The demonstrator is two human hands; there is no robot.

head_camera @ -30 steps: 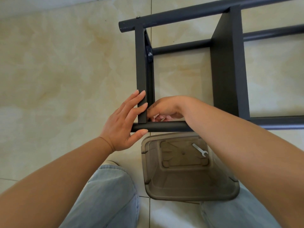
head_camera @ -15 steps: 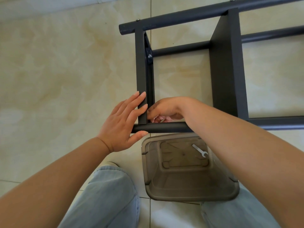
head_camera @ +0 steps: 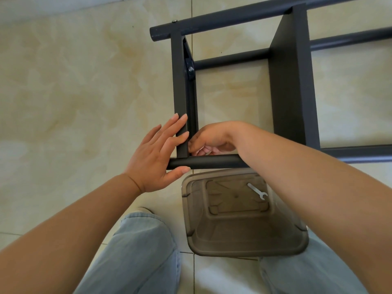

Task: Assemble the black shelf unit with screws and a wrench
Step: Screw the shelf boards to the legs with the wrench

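The black shelf unit [head_camera: 292, 85] lies on its side on the tiled floor, with round tubes and flat panels. My left hand [head_camera: 157, 153] presses flat with straight fingers against the end panel [head_camera: 180, 92] and the near tube [head_camera: 212, 162] at their corner. My right hand [head_camera: 210, 141] reaches inside that corner with fingers curled; what the fingertips hold is hidden. A silver screw [head_camera: 191, 69] sits in a bracket farther up the end panel. A small silver wrench [head_camera: 257, 191] lies in the brown plastic bin [head_camera: 195, 236].
The translucent brown bin stands between my knees [head_camera: 144, 251] just in front of the near tube. Beige floor tiles spread to the left. A second shelf panel stands upright to the right of my right hand.
My left hand has stayed pressed on the corner and my right hand has kept working inside it; only the view shifted slightly.
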